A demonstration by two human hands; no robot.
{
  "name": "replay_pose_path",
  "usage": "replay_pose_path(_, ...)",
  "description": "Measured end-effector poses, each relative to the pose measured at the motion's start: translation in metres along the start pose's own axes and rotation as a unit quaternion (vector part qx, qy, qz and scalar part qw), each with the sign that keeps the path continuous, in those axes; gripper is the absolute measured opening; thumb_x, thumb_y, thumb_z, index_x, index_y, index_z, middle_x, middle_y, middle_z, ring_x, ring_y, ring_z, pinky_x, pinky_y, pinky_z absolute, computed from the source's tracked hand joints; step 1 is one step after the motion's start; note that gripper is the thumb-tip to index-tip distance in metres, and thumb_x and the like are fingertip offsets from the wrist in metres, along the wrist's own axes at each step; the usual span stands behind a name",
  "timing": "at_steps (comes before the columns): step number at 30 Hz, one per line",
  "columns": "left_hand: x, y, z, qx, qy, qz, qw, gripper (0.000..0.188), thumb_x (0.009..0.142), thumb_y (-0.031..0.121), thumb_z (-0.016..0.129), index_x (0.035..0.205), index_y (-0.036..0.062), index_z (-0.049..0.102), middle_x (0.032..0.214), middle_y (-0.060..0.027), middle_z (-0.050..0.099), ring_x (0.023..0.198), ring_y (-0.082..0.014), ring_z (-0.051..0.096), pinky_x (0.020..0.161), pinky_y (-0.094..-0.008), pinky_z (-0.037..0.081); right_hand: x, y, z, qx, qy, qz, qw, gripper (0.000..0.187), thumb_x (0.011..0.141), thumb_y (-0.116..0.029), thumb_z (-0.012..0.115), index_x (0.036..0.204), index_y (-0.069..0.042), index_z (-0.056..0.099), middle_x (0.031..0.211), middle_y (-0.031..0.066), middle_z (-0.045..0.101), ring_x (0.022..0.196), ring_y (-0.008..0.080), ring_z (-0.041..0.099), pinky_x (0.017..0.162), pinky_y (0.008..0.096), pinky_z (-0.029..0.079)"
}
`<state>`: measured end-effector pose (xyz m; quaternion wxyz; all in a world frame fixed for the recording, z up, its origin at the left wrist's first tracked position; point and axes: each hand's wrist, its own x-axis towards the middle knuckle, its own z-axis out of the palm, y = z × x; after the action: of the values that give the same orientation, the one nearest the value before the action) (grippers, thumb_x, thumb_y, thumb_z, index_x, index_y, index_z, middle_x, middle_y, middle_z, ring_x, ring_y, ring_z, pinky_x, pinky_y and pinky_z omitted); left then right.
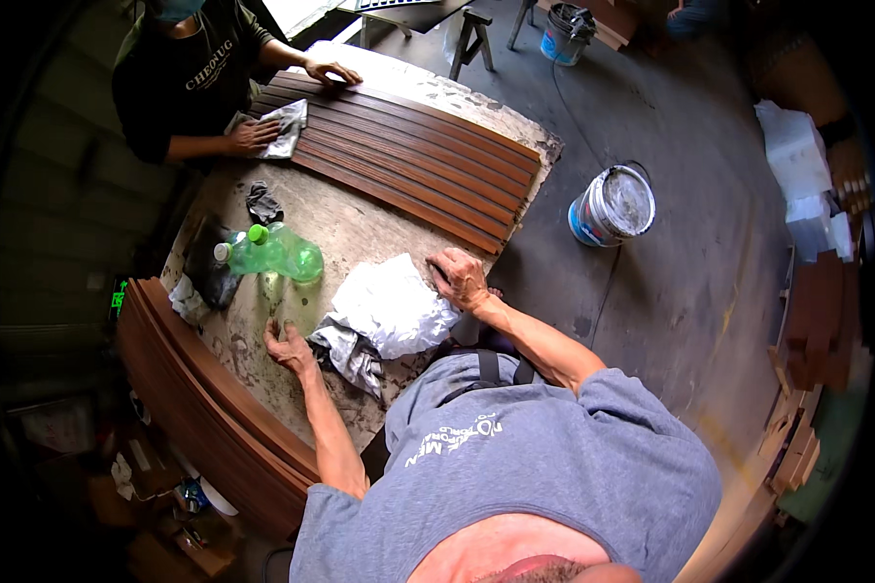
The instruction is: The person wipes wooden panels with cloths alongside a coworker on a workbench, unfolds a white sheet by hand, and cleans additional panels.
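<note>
My left hand (290, 348) is low over the table, thumb and fingers apart, between the bottles and the rag pile. Two green plastic bottles (301, 260) lie close by, with green light cast on the tabletop around them; I see nothing plainly gripped. A heap of white rags (391, 306) is between my hands, a greyer rag (352, 360) at its near side. My right hand (460, 279) rests at the heap's right edge, fingers loosely bent and spread. Beyond it lies a brown grooved panel (408, 160); a co-worker presses a white cloth (287, 128) on its left end.
The worn table (345, 209) carries a dark crumpled rag (263, 202). Long brown boards (214, 408) run along its left side. A paint bucket (612, 206) stands on the floor to the right, another bucket (566, 37) farther back. White foam blocks (795, 155) are stacked far right.
</note>
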<state>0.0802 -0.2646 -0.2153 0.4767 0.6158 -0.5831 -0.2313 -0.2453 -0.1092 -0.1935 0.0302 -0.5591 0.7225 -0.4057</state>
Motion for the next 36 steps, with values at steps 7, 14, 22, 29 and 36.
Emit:
replay_pose_path(7,0.007,-0.008,-0.021,0.046,0.029,-0.055,0.997,0.041,0.082,0.012,0.062,0.117,-0.0089,0.056,0.117,-0.0260,0.058,0.108,-0.0379,0.056,0.097,-0.0417,0.042,0.000,0.006,0.000,-0.018,0.008,-0.018,1.000,0.014,0.079,-0.011,0.065,0.092,-0.008,0.065,0.081,0.0112,0.060,0.077,0.0310,0.061,0.067,0.0401,0.051)
replay_pose_path(14,-0.018,-0.044,-0.037,0.105,0.080,-0.066,0.989,0.042,0.083,0.015,0.062,0.119,-0.0052,0.056,0.120,-0.0268,0.056,0.109,-0.0397,0.055,0.097,-0.0436,0.042,-0.006,0.018,0.010,0.021,-0.034,-0.037,0.999,0.016,0.077,-0.014,0.065,0.091,-0.007,0.066,0.083,0.0117,0.061,0.078,0.0314,0.062,0.067,0.0398,0.052)
replay_pose_path(22,-0.034,-0.094,-0.077,0.361,0.059,-0.135,0.921,0.047,0.090,0.020,0.053,0.128,-0.0056,0.046,0.131,-0.0283,0.048,0.123,-0.0428,0.044,0.104,-0.0501,0.034,-0.013,0.040,-0.027,0.189,-0.147,0.007,0.971,0.029,0.081,-0.005,0.058,0.109,-0.002,0.062,0.101,0.0173,0.064,0.097,0.0327,0.062,0.086,0.0387,0.050)
replay_pose_path(29,-0.051,-0.123,-0.058,0.497,0.091,-0.039,0.862,0.045,0.095,0.020,0.042,0.129,-0.0081,0.045,0.139,-0.0285,0.042,0.132,-0.0432,0.036,0.112,-0.0522,0.025,-0.018,0.053,-0.061,0.205,-0.110,0.043,0.972,0.032,0.081,-0.004,0.059,0.112,0.001,0.062,0.104,0.0179,0.065,0.101,0.0325,0.062,0.089,0.0373,0.050)
replay_pose_path(36,-0.051,-0.113,-0.046,0.533,0.085,-0.044,0.841,0.042,0.092,0.018,0.044,0.125,-0.0066,0.050,0.137,-0.0286,0.045,0.129,-0.0433,0.040,0.110,-0.0506,0.028,-0.023,0.061,-0.060,0.158,-0.127,-0.021,0.979,0.029,0.081,-0.008,0.063,0.109,-0.001,0.062,0.096,0.0162,0.063,0.095,0.0332,0.061,0.084,0.0394,0.051)
